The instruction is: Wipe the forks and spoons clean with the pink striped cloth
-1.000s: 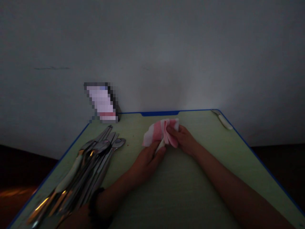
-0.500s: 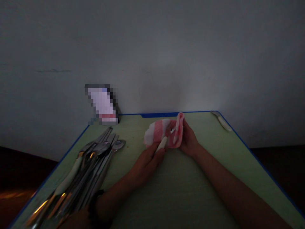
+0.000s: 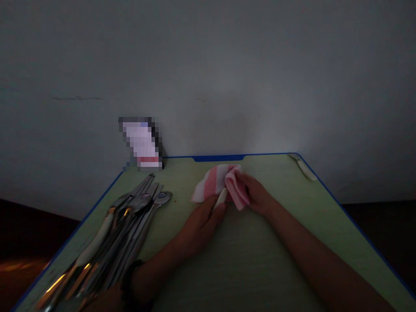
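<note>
My left grip [image 3: 202,223] is closed on the white handle [image 3: 221,198] of a utensil, and my right grip [image 3: 255,193] pinches the pink-and-white striped cloth [image 3: 211,184] around its far end, above the middle of the worktop [image 3: 247,264]. The cloth hides that end, so I can't tell what kind of utensil it is.

I judge this piece to be partway through its turn in the cloth. One white-handled utensil [image 3: 306,169] lies by itself at the far right corner — likely done — while the heap of cutlery [image 3: 130,223] on my left looks like what is left.

Half a second ago the cloth stood opened out, with a fold upright at my right grip; now it is folded down over the utensil — the heap and the lone utensil look unmoved.
</note>
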